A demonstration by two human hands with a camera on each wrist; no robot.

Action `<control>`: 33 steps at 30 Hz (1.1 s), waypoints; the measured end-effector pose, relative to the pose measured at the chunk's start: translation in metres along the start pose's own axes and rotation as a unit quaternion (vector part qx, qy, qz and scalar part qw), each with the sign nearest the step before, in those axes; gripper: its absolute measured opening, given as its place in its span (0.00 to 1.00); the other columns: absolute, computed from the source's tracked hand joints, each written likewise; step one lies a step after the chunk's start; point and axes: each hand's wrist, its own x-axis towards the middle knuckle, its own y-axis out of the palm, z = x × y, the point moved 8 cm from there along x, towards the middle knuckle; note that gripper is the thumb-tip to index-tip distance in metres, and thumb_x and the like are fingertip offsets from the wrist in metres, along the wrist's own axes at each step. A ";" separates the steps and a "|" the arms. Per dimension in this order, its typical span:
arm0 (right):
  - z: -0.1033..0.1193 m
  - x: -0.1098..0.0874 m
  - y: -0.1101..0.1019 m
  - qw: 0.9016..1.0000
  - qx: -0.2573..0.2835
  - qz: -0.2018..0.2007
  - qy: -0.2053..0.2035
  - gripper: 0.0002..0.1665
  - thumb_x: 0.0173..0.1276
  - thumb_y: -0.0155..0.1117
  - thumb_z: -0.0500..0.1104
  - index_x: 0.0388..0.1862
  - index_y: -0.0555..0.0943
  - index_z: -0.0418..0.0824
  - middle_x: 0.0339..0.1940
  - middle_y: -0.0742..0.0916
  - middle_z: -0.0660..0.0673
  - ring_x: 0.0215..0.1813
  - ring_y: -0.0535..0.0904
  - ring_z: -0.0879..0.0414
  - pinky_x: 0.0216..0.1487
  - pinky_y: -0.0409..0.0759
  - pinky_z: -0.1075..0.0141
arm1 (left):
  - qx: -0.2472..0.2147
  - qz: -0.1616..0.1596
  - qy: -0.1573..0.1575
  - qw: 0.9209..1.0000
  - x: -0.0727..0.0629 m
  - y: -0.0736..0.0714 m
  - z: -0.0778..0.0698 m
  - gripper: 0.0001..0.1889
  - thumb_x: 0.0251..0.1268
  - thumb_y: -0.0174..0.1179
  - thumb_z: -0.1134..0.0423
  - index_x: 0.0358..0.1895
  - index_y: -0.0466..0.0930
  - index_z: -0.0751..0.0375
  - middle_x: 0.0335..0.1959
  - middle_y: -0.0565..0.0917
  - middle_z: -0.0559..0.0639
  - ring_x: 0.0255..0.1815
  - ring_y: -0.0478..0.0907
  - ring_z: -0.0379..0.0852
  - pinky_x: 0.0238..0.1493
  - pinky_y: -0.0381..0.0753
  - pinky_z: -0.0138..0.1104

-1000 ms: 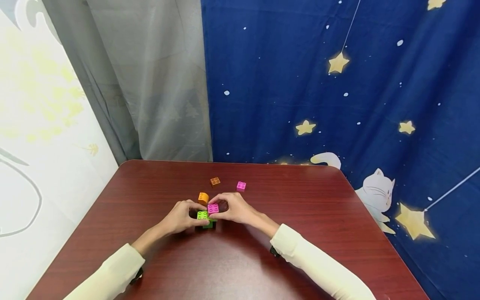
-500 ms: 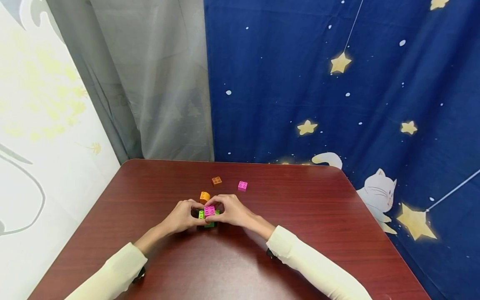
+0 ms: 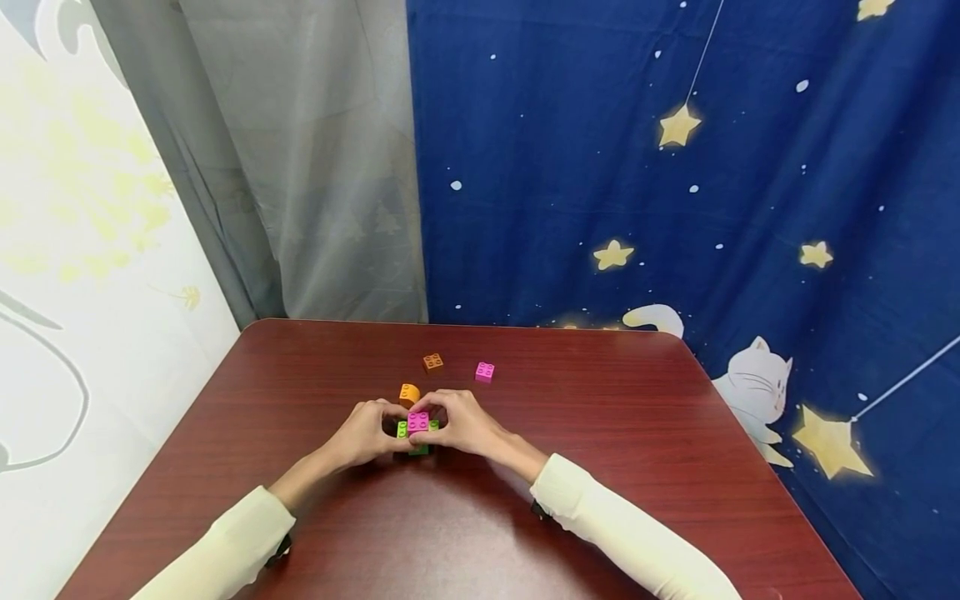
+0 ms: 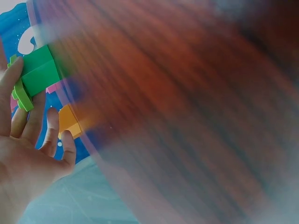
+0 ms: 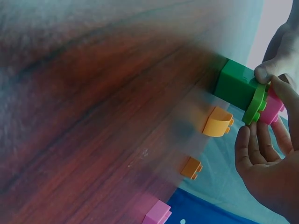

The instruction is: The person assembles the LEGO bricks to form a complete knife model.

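A pink building brick (image 3: 418, 422) sits on top of a lime-green piece (image 5: 255, 105), which lies on a darker green block (image 5: 236, 84). With thumb and fingers, my right hand (image 3: 461, 421) pinches the pink brick. My left hand (image 3: 363, 433) holds the lime-green piece from the left side, thumb toward me and fingers behind. Just behind the hands stands an orange brick with a rounded side (image 3: 408, 394); in the left wrist view this orange brick (image 4: 69, 122) appears beyond my fingers. Fingers hide part of the stack.
Farther back on the dark red wooden table (image 3: 600, 433) lie a small brown-orange brick (image 3: 432, 362) and, to its right, another pink brick (image 3: 485, 372). A grey curtain (image 3: 345, 167) and a blue star-patterned curtain (image 3: 555, 167) hang behind the table.
The right hand has moved slightly left, bringing the pink brick from the right side of the lime-green piece onto its middle. Over the last half second almost nothing moves.
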 end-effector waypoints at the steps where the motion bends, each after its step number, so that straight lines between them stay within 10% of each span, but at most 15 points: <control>1: 0.000 0.000 0.000 1.000 0.004 -0.001 0.003 0.22 0.59 0.83 0.49 0.51 0.87 0.46 0.45 0.90 0.52 0.40 0.85 0.63 0.44 0.84 0.70 | 0.001 -0.001 0.000 1.000 0.000 0.000 0.000 0.21 0.50 0.83 0.49 0.45 0.91 0.54 0.37 0.87 0.40 0.41 0.81 0.46 0.44 0.80 0.40; 23: -0.015 -0.008 0.005 0.997 0.056 -0.038 0.043 0.22 0.58 0.84 0.50 0.50 0.89 0.49 0.43 0.90 0.54 0.34 0.85 0.67 0.40 0.85 0.68 | -0.002 -0.017 -0.007 1.000 -0.002 0.002 0.001 0.24 0.45 0.85 0.47 0.44 0.90 0.55 0.39 0.87 0.43 0.42 0.82 0.47 0.48 0.82 0.45; 33: -0.016 -0.008 0.006 0.997 0.043 -0.043 0.038 0.23 0.56 0.85 0.51 0.50 0.89 0.52 0.41 0.91 0.55 0.35 0.86 0.66 0.42 0.86 0.64 | 0.009 0.038 0.001 0.999 0.000 -0.002 -0.004 0.23 0.48 0.83 0.51 0.48 0.90 0.55 0.41 0.88 0.41 0.46 0.80 0.49 0.49 0.79 0.45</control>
